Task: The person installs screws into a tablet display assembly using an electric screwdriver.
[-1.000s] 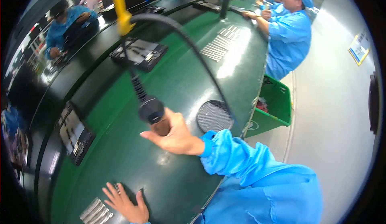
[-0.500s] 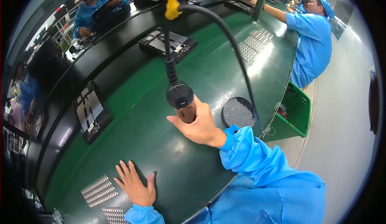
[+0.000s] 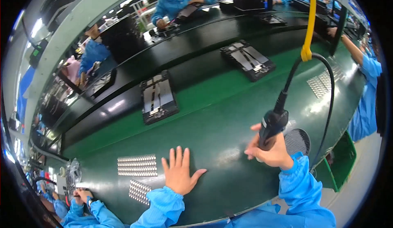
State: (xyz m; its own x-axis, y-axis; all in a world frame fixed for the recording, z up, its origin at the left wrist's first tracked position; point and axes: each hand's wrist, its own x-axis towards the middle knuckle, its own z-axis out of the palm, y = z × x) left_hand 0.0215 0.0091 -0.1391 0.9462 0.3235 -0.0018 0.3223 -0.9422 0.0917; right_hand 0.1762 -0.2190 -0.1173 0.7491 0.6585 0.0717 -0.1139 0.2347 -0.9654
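right hand (image 3: 275, 151) gripping black corded tool (image 3: 273, 123), its lower end mostly hidden, left hand (image 3: 179, 175) spread wide

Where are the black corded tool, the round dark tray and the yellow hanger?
Black corded tool (image 3: 274, 123): head view, on the middle of its body.
Round dark tray (image 3: 298, 141): head view, on its textured surface.
Yellow hanger (image 3: 311, 21): head view, on its long straight part.

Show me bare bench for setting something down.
The bench is bare between the left hand and the right hand, and from there up toward the two dark flat devices. Crowded: left of the left hand, by two metal-part sheets; around the right hand, by its black tool and the round tray.
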